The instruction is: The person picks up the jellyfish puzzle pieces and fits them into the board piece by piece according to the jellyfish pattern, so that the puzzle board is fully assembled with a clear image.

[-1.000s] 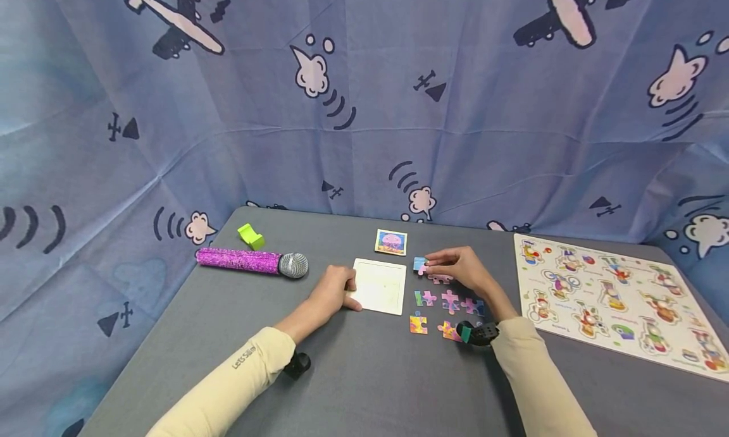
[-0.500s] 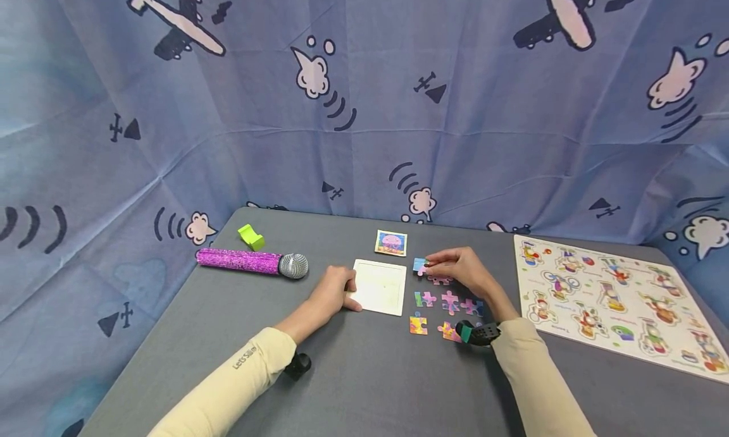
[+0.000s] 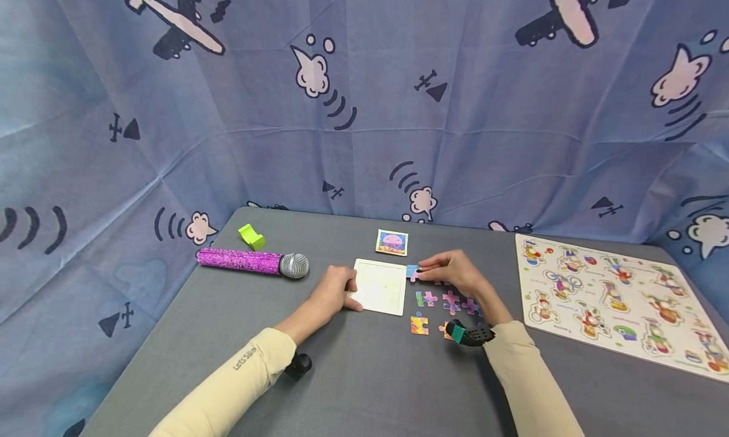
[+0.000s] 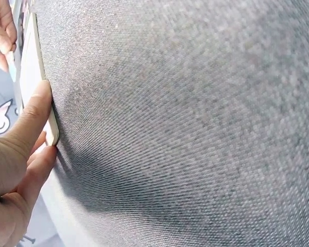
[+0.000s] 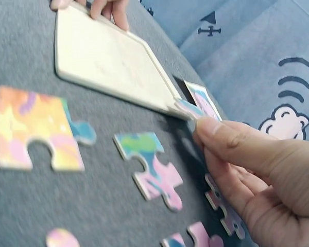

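Note:
My left hand [image 3: 333, 291] grips the left edge of a shallow cream puzzle tray [image 3: 378, 288] lying on the table. In the left wrist view, its thumb and fingers are at the tray's border. With thumb and fingers, my right hand [image 3: 460, 274] pinches a blue-and-pink jigsaw piece [image 3: 412, 272] at the tray's upper right corner. The right wrist view has this piece tilted at the tray's rim, partly covered by the thumb. Several loose jigsaw pieces lie right of the tray, among them a yellow one [image 5: 38, 128] and a green-and-pink one [image 5: 152, 167]. The right hand partly hides some.
Behind the tray lies a small picture card [image 3: 392, 242] with a pink jellyfish. A purple glitter microphone [image 3: 250, 262] and a lime-green block [image 3: 251, 236] are at the left. A large illustrated board [image 3: 617, 304] covers the table's right side. A patterned blue cloth hangs behind.
My right hand has lifted the blue-and-pink jigsaw piece from the table and carried it left to the tray's corner. The left hand stays on the tray.

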A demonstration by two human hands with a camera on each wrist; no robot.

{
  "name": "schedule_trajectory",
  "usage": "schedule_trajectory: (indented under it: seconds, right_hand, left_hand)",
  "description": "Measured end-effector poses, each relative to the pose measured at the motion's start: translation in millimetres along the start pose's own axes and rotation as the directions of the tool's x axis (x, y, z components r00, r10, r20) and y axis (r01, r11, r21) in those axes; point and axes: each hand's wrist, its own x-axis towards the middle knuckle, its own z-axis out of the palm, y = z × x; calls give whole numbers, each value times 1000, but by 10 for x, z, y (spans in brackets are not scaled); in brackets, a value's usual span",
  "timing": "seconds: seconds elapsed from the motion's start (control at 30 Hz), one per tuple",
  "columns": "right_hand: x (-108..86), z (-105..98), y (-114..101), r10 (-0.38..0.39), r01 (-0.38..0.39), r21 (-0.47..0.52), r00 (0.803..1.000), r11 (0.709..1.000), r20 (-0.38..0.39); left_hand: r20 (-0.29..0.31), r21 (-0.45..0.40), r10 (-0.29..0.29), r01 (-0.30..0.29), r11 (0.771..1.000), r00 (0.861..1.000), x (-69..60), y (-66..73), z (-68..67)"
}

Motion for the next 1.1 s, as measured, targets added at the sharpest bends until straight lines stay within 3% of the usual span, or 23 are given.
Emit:
schedule_trajectory:
  seconds: [0.27,0.47,0.67,0.9,1.1]
  right_hand:
    - [34,108,-41,-22,22,-3,1000,1000,4]
    - [73,219,-49,-35,35,49,999,998,-16]
    - [115,330,-78,-32,34,89,999,995,-25]
    - [179,451,-127,-49,51,29,998,998,-41]
    - [251,610,-151,-35,33,-26,996,999,-87]
  left_hand:
    - [-5,6,15,-15,1000,1000,5,-19,-3]
    - [-25,-14,56,-56,998,998,-16,-71,13]
    - [-19,-10,53,-53,999,998,-37,-104,32]
    - [-20,-51,52,-53,997,998,-45,-90,31]
    - [-19,-21,57,-57,998,998,-27,-91,23]
